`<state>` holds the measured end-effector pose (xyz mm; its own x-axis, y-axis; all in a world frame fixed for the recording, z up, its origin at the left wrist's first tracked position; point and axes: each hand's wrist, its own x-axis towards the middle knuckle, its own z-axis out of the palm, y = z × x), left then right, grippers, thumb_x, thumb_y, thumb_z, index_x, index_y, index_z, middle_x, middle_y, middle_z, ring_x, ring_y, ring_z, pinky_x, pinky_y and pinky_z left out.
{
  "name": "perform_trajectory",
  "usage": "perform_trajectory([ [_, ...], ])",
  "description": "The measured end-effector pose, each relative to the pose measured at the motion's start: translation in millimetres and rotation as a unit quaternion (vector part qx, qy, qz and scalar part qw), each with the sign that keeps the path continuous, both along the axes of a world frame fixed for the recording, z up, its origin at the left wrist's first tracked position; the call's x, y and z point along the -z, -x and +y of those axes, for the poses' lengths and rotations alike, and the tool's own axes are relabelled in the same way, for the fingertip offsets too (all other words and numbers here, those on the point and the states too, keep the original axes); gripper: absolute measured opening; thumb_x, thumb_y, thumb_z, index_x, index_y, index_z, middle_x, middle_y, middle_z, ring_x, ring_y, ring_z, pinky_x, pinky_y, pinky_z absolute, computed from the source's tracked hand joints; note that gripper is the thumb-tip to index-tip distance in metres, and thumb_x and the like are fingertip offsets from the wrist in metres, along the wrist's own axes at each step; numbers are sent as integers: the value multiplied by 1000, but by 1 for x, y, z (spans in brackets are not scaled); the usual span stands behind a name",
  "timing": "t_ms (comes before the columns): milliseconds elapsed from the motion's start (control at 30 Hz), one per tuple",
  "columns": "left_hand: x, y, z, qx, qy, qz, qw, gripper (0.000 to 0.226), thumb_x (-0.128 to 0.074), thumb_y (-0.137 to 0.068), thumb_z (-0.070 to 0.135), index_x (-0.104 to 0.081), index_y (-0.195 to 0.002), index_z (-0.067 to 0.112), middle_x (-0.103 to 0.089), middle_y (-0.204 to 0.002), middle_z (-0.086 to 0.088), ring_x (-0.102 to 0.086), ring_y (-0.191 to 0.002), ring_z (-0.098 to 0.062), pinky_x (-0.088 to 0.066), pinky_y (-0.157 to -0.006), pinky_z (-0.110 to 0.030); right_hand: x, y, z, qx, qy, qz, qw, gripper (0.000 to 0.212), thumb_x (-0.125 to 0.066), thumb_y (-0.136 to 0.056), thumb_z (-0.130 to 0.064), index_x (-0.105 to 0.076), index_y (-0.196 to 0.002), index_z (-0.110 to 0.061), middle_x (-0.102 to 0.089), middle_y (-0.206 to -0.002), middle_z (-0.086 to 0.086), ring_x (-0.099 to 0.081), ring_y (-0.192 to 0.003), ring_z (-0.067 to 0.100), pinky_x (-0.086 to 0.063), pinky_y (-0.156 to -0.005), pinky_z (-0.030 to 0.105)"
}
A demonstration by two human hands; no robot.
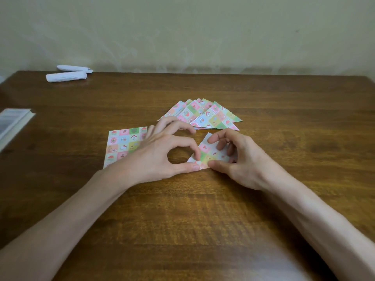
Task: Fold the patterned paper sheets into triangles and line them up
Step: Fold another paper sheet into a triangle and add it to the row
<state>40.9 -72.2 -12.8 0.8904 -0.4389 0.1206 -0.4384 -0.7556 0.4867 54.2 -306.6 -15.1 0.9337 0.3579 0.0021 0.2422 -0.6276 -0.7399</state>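
A patterned paper sheet, folded into a triangle (209,154), lies on the wooden table (182,209) between my hands. My left hand (168,153) pinches its lower left corner with thumb and forefinger. My right hand (235,157) holds its right side, thumb on the lower edge and forefinger on the upper tip. A flat unfolded patterned sheet (123,145) lies to the left, partly under my left hand. Behind them, several folded triangles (205,115) lie overlapped in a fan.
Two white rolled papers (69,73) lie at the table's far left, near the wall. A book or pad (12,122) sits at the left edge. A pale wall rises behind the table.
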Motion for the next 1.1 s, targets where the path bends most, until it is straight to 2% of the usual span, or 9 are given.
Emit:
perform_trajectory([
  [67, 1, 0, 1, 8, 3, -3, 1000, 28, -60, -84, 73, -68, -98, 50, -42, -139, 28, -22, -146, -4, -27, -114, -47, 1, -1, -1, 0, 5, -7, 1000, 45, -86, -81, -22, -59, -115, -35, -53, -102, -10, -50, -88, 8, -48, -84, 30],
  [167, 1, 0, 1, 19, -4, 6, 1000, 30, -56, -83, 74, -67, -101, 51, -41, -140, 29, -21, -146, -3, -28, -113, -48, -2, -4, -6, -2, -15, 14, 1000, 47, -85, -81, -11, -62, -117, -30, -56, -105, -5, -52, -83, 8, -44, -78, 23],
  [267, 0, 1, -1, 34, 1, 14, 999, 20, -63, -90, 61, -69, -106, 51, -43, -139, 30, -20, -145, 2, -25, -109, -40, -4, -8, -9, -5, -21, 28, 999, 47, -83, -81, -4, -63, -115, -30, -58, -105, -3, -53, -83, 8, -40, -75, 18],
  [367, 1, 2, -2, 60, -2, 9, 998, 25, -65, -96, 48, -68, -120, 51, -45, -140, 30, -21, -145, 2, -19, -109, -27, -4, -9, -11, -17, -52, 48, 997, 49, -78, -80, 7, -65, -116, -24, -59, -104, -1, -52, -79, 7, -41, -69, 13],
  [467, 1, 2, -2, 71, -9, 10, 997, 26, -64, -98, 46, -68, -123, 53, -47, -139, 29, -24, -145, -2, -19, -109, -27, -5, -13, -16, -15, -109, 71, 991, 55, -69, -77, 21, -65, -117, -16, -60, -101, 4, -54, -75, 7, -45, -64, 13],
  [633, 1, 1, -1, 73, -12, 23, 997, 28, -62, -99, 46, -66, -125, 54, -48, -139, 30, -29, -144, -5, -19, -106, -27, -7, -18, -23, -31, -126, 93, 987, 62, -65, -75, 29, -63, -118, -15, -57, -104, 11, -60, -80, 11, -48, -65, 15],
  [767, 3, 0, 0, 66, -23, 17, 997, 31, -60, -98, 49, -64, -128, 54, -48, -140, 31, -28, -145, -6, -22, -110, -34, -12, -20, -28, -37, -122, 106, 986, 64, -64, -76, 31, -62, -123, -12, -54, -105, 14, -63, -82, 11, -49, -63, 13],
  [933, -1, -1, 3, 61, -31, 41, 997, 36, -61, -93, 57, -62, -129, 56, -46, -142, 36, -25, -145, -2, -25, -112, -43, -12, -19, -29, -37, -97, 96, 990, 65, -65, -78, 28, -63, -120, -22, -54, -104, 10, -64, -85, 13, -47, -63, 16],
  [1100, -9, -4, 10, 75, -35, 78, 994, 42, -69, -91, 52, -59, -132, 57, -42, -145, 44, -16, -147, 7, -18, -110, -37, -13, -20, -31, -38, -102, 102, 989, 64, -67, -77, 26, -64, -119, -21, -54, -105, 9, -63, -85, 11, -47, -64, 15],
])
